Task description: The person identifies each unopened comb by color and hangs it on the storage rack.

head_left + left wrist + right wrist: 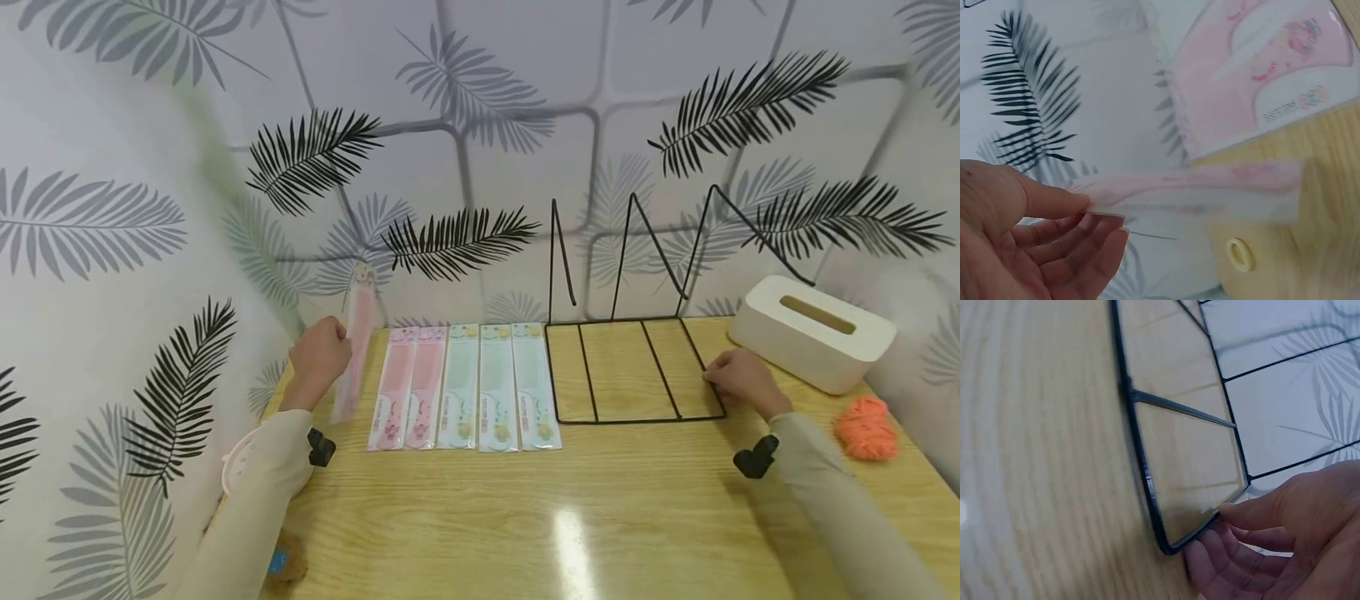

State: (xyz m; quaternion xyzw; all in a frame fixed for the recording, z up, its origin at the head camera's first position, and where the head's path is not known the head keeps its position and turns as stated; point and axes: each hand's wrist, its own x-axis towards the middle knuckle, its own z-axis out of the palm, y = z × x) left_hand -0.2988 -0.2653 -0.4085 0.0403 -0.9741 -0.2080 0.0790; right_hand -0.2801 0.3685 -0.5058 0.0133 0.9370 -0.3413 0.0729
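My left hand [320, 358] pinches a slim pink packet [362, 325] in clear plastic by its edge, thumb against fingers, and holds it upright left of the row. In the left wrist view the packet [1210, 187] is blurred and seen nearly edge-on. Two pink packets [393, 392] and several pale green ones [497, 392] lie side by side on the table. To their right stands a black wire rack [637, 421] with zigzag uprights. My right hand [738, 379] pinches the rack's right side bar between thumb and fingers, close to the table in the right wrist view.
A white tissue box [817, 333] stands behind my right hand. Beside my right sleeve lies a ball of orange yarn [866, 427]. At the left edge are a pale round item [238, 462] and a brown fuzzy thing with blue on it [288, 560]. A patterned wall covering [510, 167] rises behind.
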